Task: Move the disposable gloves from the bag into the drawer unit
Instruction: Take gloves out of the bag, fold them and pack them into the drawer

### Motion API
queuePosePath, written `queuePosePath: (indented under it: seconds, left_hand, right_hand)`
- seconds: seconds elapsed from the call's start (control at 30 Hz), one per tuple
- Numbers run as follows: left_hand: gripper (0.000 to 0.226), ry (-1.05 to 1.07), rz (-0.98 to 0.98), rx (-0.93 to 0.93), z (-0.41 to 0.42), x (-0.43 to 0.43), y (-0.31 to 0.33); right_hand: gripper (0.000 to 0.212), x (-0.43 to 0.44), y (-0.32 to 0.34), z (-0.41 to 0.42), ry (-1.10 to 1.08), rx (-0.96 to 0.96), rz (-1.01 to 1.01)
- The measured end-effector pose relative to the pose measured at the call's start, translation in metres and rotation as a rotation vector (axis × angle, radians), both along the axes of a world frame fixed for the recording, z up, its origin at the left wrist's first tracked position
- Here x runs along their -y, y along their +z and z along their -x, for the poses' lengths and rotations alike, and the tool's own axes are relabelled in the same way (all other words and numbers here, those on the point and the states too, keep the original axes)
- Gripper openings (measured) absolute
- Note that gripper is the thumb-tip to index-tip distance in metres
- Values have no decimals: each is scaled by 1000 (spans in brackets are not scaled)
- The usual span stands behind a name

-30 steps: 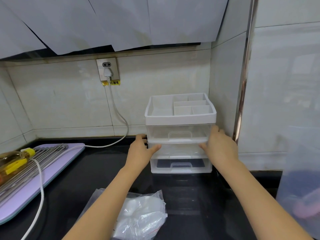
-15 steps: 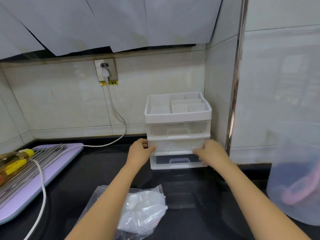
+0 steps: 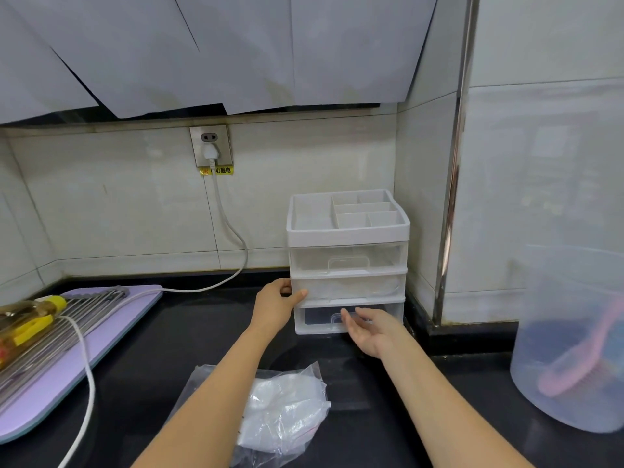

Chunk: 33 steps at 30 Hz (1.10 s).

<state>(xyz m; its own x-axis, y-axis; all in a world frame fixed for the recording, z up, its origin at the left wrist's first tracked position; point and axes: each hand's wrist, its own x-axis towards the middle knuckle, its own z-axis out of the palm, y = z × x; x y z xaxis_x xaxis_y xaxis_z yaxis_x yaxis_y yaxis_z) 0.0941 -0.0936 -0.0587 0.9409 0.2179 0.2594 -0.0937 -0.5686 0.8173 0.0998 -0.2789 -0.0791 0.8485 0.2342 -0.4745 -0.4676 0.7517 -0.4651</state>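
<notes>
A: Any writing coming through?
B: One item. A yellow label (image 3: 217,170) is sitting just under the wall socket (image 3: 211,138), carrying dark Chinese characters. The last three are reading 心触电; the first is smudged. A white plug (image 3: 210,152) is occupying the lower outlet, its cord (image 3: 236,238) trailing down the tiles onto the black desk (image 3: 162,352). A bottle (image 3: 27,319) with a yellow cap is lying on the purple tray (image 3: 135,305) at far left, no print legible on it.
A: Hands?
B: Left hand (image 3: 275,307) is reaching forward, arm extended, gripping the drawer unit (image 3: 347,231) at its left front corner, middle tier. The thumb is lying across the front, the other digits wrapping round the side. Right hand (image 3: 371,329) is hovering in front of the bottom drawer (image 3: 314,315), palm turned inward, fingers (image 3: 366,314) loosely spread and holding nothing. Their tips are overlapping the drawer's handle. Whether they are touching it I cannot tell, because of blur.
A: The gloves?
B: Disposable gloves (image 3: 277,400) are showing as a white bundle inside the clear bag (image 3: 304,434), which is lying on the desk between the two forearms, near the person and apart from the unit. The unit is standing in the wall corner, all three drawers sitting flush.
A: Anything else?
B: A translucent tub (image 3: 570,298) is standing at right, a pink brush (image 3: 580,363) leaning inside.
</notes>
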Motion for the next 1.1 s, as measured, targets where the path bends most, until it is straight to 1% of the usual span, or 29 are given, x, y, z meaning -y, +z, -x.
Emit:
queuePosePath:
  seconds: [0.1, 0.2, 0.33, 0.6, 0.87, 0.93, 1.0, 1.07, 1.1]
  left_hand:
    - [42, 1, -9, -2, -1, 0, 1]
    - [42, -5, -27, -9, -3, -1, 2]
    - [43, -17, -65, -24, -5, -2, 5]
    - [44, -13, -79, -62, -6, -3, 7]
    - [41, 21, -71, -69, 0, 1, 6]
    - [39, 47, -99, -73, 6, 1, 6]
    - [42, 68, -121, -62, 19, 0, 7]
    - [39, 78, -159, 3, 36, -3, 10]
    - [34, 75, -189, 44, 48, -4, 10]
  right_hand:
    - [27, -10, -1, 1, -20, -21, 60]
    - [32, -18, -2, 6, -63, -29, 81]
    - [33, -19, -3, 20, -109, -28, 30]
    - [9, 6, -5, 81, -18, -27, 12]
    - [14, 19, -12, 110, 31, 28, 82]
    - [15, 19, -10, 113, 52, 64, 118]
    - [16, 18, -9, 117, 106, 114, 178]
    - [17, 19, -6, 119, 188, 219, 306]
    - [17, 19, -5, 121, 242, 305, 423]
